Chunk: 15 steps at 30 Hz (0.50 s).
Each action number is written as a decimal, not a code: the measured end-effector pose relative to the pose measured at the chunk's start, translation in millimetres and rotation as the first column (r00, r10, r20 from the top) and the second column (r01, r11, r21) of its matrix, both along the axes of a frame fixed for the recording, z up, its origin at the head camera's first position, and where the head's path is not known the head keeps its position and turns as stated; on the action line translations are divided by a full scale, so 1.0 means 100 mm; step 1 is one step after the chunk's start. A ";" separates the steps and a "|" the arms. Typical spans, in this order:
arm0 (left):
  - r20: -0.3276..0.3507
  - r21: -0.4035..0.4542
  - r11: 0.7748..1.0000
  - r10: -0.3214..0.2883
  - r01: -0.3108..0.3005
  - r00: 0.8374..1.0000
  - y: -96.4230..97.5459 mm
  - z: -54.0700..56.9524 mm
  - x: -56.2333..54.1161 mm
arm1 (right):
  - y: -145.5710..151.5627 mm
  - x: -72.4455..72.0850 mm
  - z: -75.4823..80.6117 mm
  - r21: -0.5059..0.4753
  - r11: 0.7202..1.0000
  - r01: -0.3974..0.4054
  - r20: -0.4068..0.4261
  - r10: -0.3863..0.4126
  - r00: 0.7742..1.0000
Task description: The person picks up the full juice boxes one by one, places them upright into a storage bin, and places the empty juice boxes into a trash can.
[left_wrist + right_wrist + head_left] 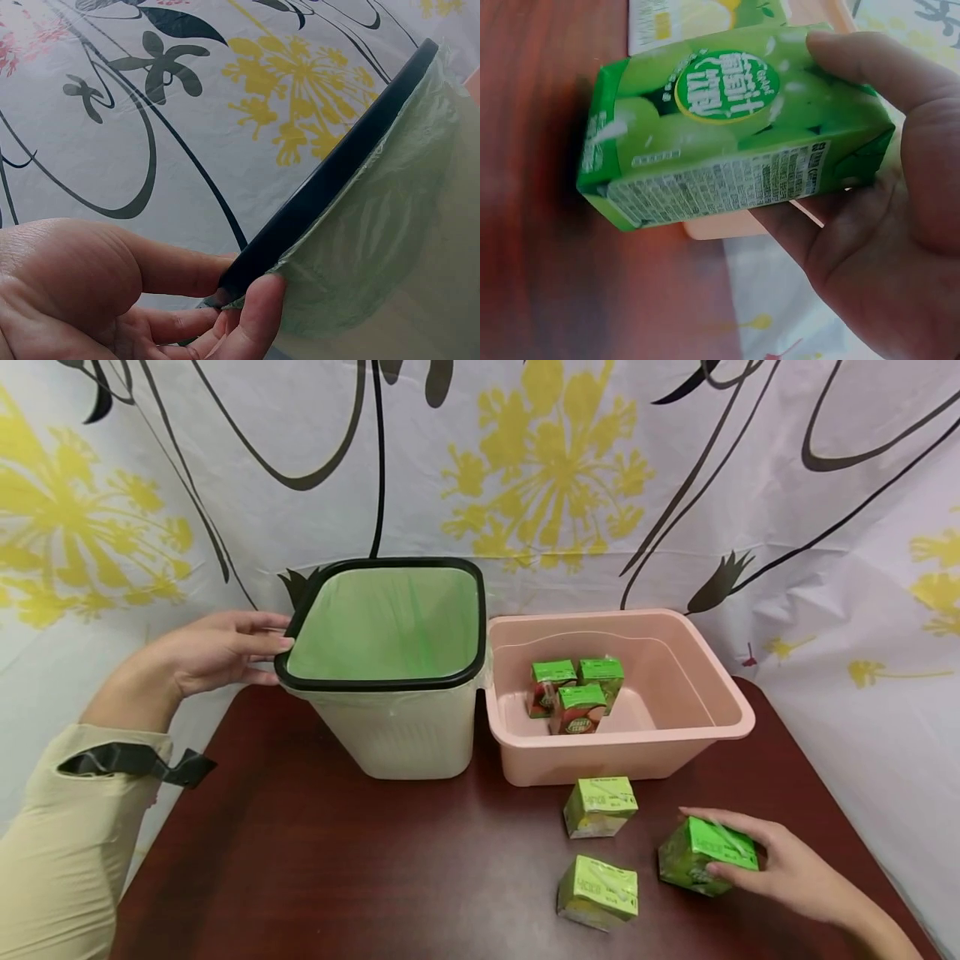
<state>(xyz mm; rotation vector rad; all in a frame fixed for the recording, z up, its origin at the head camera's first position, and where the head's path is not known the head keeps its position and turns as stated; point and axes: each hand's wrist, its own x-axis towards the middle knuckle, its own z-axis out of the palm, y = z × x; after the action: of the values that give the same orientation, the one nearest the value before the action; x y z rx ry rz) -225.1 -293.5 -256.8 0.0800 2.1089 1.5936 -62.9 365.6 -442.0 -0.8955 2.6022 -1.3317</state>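
In the head view my left hand [217,647] grips the black rim [378,683] of a whitish trash bin [405,739] lined with a green bag [390,618]. The left wrist view shows the thumb and fingers [259,315] pinching that rim. On the right, my right hand [795,864] holds a green grape juice box [708,856] by its sides, low over the table. Its grape print [720,105] faces the right wrist camera. Two yellow-green juice boxes stand left of that hand, one nearer the pink basin [637,741] and one closer to me.
Inside the pink basin, right of the bin, several green-topped juice boxes [579,710] sit together. The dark red-brown table [337,860] ends near a patterned cloth [525,485] hanging behind. A black band [135,760] is tied round the left sleeve.
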 end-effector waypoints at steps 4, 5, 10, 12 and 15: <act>-0.004 -0.005 1.000 -0.006 0.006 1.000 0.01 0.00 0.00 | -0.02 -0.01 0.18 0.043 0.999 0.025 -0.084 -0.022 0.996; -0.004 -0.005 1.000 -0.006 0.006 1.000 0.01 0.00 0.00 | -0.02 -0.01 0.24 0.056 0.998 0.037 -0.099 -0.031 0.995; -0.004 -0.002 1.000 -0.005 0.005 1.000 0.00 -0.01 0.00 | -0.08 -0.06 0.59 0.109 0.989 0.103 -0.146 -0.087 0.985; -0.005 0.001 1.000 -0.004 0.004 1.000 0.00 -0.02 0.00 | -0.10 -0.09 0.72 0.118 0.985 0.127 -0.152 -0.109 0.982; -0.010 0.000 1.000 -0.006 0.006 1.000 0.00 -0.02 -0.01 | -0.13 -0.15 0.92 0.131 0.979 0.156 -0.167 -0.133 0.977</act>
<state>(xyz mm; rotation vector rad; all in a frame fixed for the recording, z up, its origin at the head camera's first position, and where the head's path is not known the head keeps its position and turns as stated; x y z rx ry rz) -225.7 -293.4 -258.4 0.0945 2.1146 1.5934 -77.4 353.0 -350.2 -0.8350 2.8917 -1.1267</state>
